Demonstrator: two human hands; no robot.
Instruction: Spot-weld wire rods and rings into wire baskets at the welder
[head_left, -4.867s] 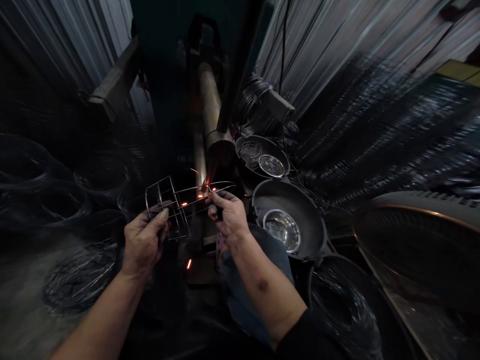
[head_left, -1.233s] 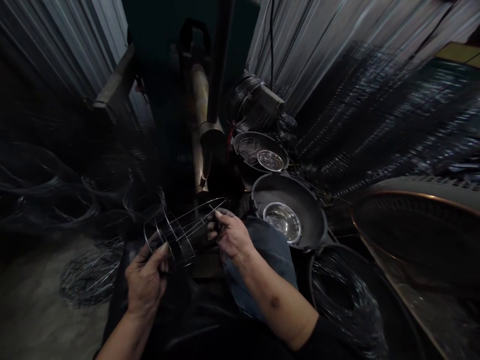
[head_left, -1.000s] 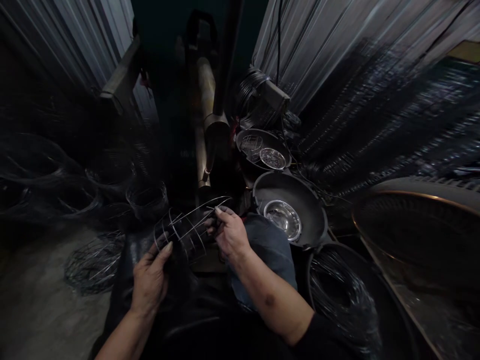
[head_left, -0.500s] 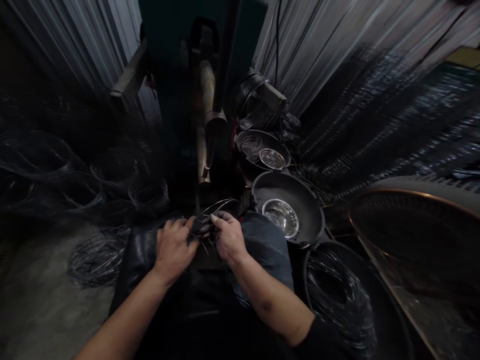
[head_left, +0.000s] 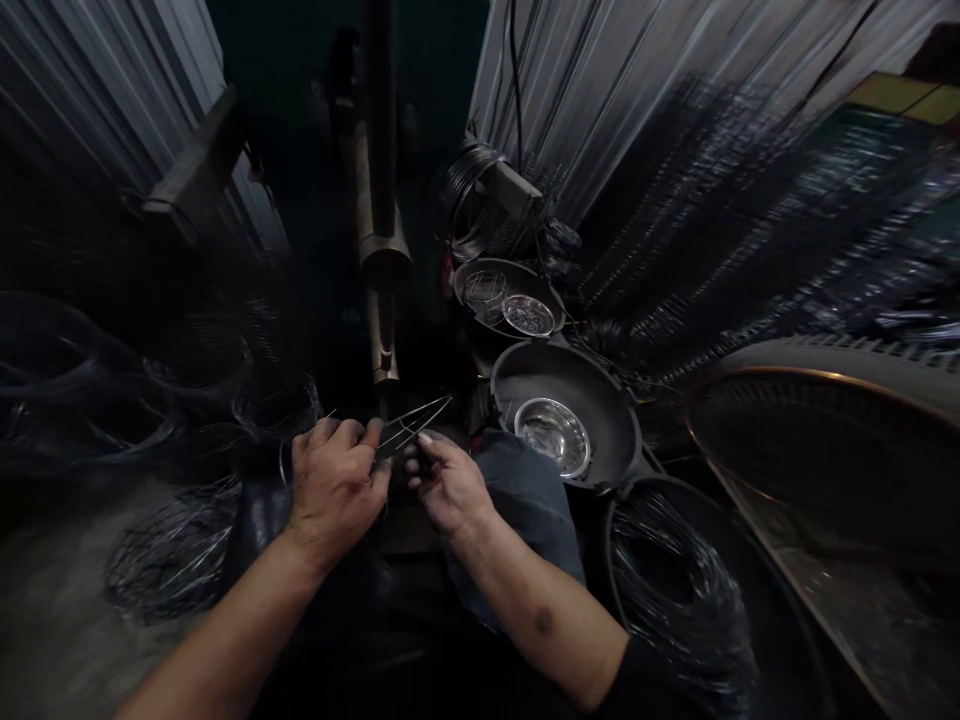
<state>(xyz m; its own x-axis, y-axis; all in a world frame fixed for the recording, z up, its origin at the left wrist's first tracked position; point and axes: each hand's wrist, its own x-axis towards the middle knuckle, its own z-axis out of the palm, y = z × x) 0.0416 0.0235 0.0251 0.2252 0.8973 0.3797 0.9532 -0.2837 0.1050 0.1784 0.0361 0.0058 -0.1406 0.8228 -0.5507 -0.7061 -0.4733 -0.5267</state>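
Note:
My left hand (head_left: 336, 490) is closed on a thin bent wire piece (head_left: 414, 424), its fingers curled over and the back of the hand facing up. The wire sticks out to the right in a narrow pointed shape with a crosspiece. My right hand (head_left: 452, 487) is closed at the wire's near side, thumb tip and fingers against it; its exact grip is partly hidden. Just beyond both hands stands a machine with brass-coloured cylindrical arms (head_left: 385, 262), one above the other. The wire lies below and in front of the lower arm's tip.
To the right, a dark pan (head_left: 607, 400) carries a shiny metal bowl (head_left: 555, 436). Behind it another pan (head_left: 556, 292) holds wire pieces and a small dish. A wire coil (head_left: 675, 580) lies at lower right, near a large round basket (head_left: 795, 440). Wire baskets (head_left: 169, 550) are at left.
The view has shifted, so the machine appears farther left. The wire piece has turned between my hands, from curved strands to a pointed shape aimed right. My left hand has moved slightly left.

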